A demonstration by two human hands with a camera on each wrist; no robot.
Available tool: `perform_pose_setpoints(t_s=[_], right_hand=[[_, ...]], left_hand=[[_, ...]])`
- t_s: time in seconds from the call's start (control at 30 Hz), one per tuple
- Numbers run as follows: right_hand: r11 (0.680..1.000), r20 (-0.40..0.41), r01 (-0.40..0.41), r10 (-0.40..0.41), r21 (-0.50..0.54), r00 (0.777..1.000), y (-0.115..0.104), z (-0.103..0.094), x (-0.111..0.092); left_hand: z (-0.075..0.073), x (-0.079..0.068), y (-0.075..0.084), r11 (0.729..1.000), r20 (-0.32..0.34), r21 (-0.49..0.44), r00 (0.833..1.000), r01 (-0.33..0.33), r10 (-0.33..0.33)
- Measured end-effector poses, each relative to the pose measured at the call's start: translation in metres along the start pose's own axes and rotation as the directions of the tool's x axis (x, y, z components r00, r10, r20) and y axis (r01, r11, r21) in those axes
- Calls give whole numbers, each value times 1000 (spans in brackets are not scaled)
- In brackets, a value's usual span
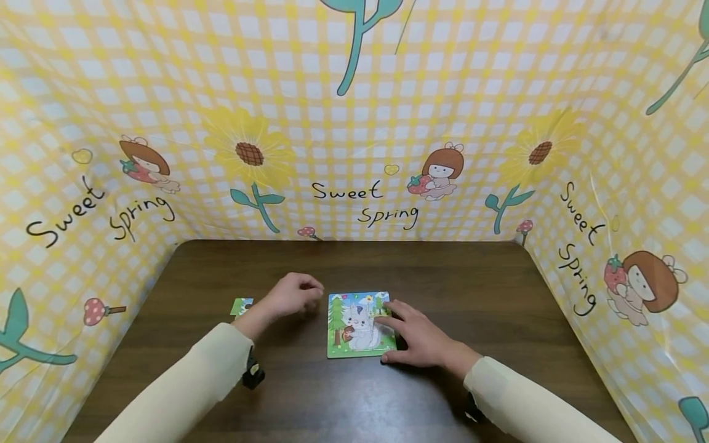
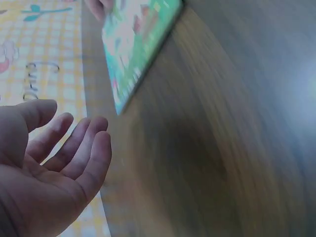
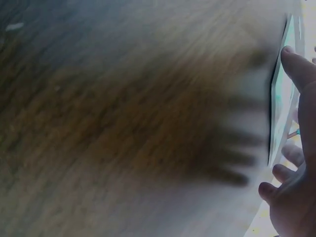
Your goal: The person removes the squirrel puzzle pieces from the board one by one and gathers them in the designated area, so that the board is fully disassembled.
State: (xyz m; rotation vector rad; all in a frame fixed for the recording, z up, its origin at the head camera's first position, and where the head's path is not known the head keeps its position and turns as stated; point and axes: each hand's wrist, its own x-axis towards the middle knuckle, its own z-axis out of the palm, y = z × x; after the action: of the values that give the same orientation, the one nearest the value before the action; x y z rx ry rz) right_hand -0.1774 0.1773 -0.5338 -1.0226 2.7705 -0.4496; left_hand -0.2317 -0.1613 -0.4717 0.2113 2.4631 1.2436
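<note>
A square jigsaw puzzle (image 1: 354, 320) lies flat on the table, its picture a white cartoon animal among green trees. My right hand (image 1: 418, 335) rests over the puzzle's right side with fingers spread and the thumb by the near right corner. In the right wrist view the thumb of that hand (image 3: 296, 192) reaches over the board's edge. Left of the puzzle my left hand (image 1: 293, 294) hovers, apart from it. The left wrist view shows this hand (image 2: 59, 168) palm up to the camera, fingers loosely bent, holding nothing. A loose puzzle piece (image 1: 241, 305) lies partly hidden behind the left forearm.
The dark wooden table (image 1: 443, 264) is walled on three sides by a yellow checked cloth (image 1: 343, 141) with flowers and lettering. Dark devices sit at both wrists, the left wrist device (image 1: 253, 369) showing more fully.
</note>
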Motion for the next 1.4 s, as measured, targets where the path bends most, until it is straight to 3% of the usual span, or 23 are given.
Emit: perform_pose_setpoints(t_s=[0.2,0.33,0.47,0.93,1.4], right_hand=[[998,-9,65,-65,-2,998,4,1,1],[996,-7,93,-93,-7,996,3,2,2],[997,20,73,-72,-13,997,3,3,2],[998,41,39,-38,-42,998,-4,-3,4],[995,76,7,0,-97,997,-11,-7,13]], left_hand=[[30,22,12,1000,47,-2,998,29,-29],[44,29,16,999,62,6,997,46,-47],[52,31,19,998,62,23,997,55,-56],[61,41,17,995,13,0,994,104,-104],[67,47,19,991,-30,113,997,71,-67]])
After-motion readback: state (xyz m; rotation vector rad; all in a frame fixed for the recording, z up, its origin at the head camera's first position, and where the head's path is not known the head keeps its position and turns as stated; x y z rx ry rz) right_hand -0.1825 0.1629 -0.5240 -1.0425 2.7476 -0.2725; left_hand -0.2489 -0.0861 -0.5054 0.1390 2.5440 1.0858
